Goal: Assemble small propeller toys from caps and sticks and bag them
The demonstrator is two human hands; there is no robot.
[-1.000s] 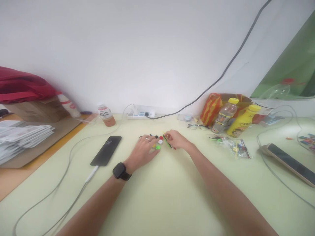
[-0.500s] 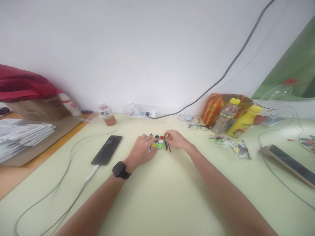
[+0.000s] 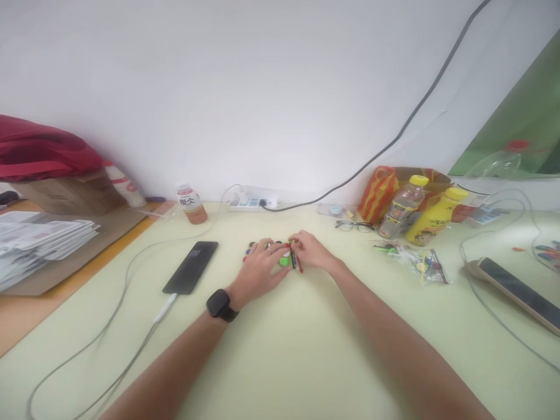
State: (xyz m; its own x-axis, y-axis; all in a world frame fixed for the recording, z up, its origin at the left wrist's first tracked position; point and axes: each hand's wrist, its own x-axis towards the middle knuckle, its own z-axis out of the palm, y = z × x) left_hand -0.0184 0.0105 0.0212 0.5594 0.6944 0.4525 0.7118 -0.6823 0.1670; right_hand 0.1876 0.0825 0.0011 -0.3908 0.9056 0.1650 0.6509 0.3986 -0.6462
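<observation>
My left hand (image 3: 261, 267) lies low over a cluster of small round coloured discs, its fingers stretched out and covering several of them. A green disc (image 3: 284, 261) shows by its thumb and index finger, and black, blue and red ones peek out on the far left side. Just right of the cluster, my right hand (image 3: 311, 251) has its fingers bent together at the upper ends of a few thin coloured sticks (image 3: 299, 265), one of them red. The fingertips hide exactly how the sticks are gripped.
A dark phone (image 3: 191, 268) on a charging cable lies left. A drink bottle (image 3: 192, 204) and power strip (image 3: 254, 203) stand by the wall. Glasses (image 3: 353, 226), yellow-capped bottles (image 3: 402, 205) and a clear bag of small parts (image 3: 424, 266) are right, beyond them another phone (image 3: 518, 291).
My left hand has slid slightly right over the discs, uncovering some at its left and covering the yellow one. My right hand and the sticks have shifted a little left.
</observation>
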